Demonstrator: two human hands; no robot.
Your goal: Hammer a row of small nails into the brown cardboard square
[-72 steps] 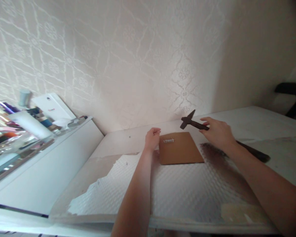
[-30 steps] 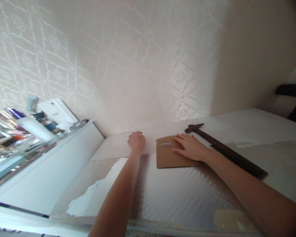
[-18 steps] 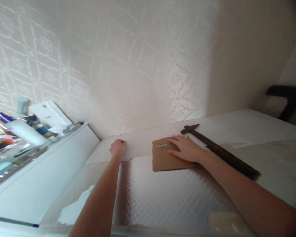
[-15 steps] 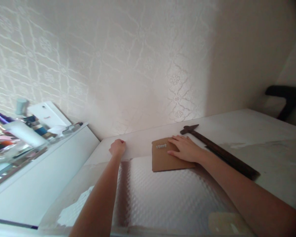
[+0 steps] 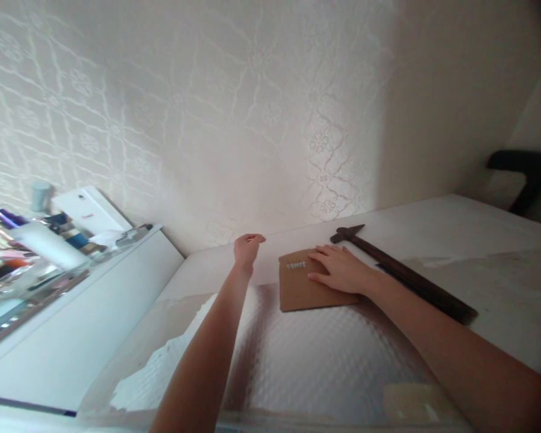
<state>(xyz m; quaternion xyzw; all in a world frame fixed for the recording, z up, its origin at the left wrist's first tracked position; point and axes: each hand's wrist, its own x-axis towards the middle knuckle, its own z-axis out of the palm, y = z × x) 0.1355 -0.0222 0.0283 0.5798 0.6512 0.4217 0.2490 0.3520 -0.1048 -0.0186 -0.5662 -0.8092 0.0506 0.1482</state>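
A piece of brown cardboard [image 5: 293, 291] lies on the table, with a row of several small silvery pieces [image 5: 296, 264] near its far left edge. My right hand [image 5: 340, 267] rests flat on the cardboard's right part, fingers spread. My left hand [image 5: 247, 248] is raised to the left of the cardboard, its thumb and fingers pinched together; whatever they hold, if anything, is too small to make out. Just beyond my right hand is a hammer [image 5: 406, 270] with a dark head and a long wooden handle, lying diagonally.
Under the cardboard is a quilted, shiny covering [image 5: 315, 355] on the white tabletop [image 5: 446, 228]. At left, a white cabinet [image 5: 94, 313] carries cluttered small items and a white box [image 5: 92, 210]. Patterned wallpaper [image 5: 252, 120] rises behind. A black chair part [image 5: 523, 162] stands at far right.
My left hand has moved right and up, closer to the cardboard, its fingers now pointing right. My right hand stays on the cardboard. The hammer has not moved.
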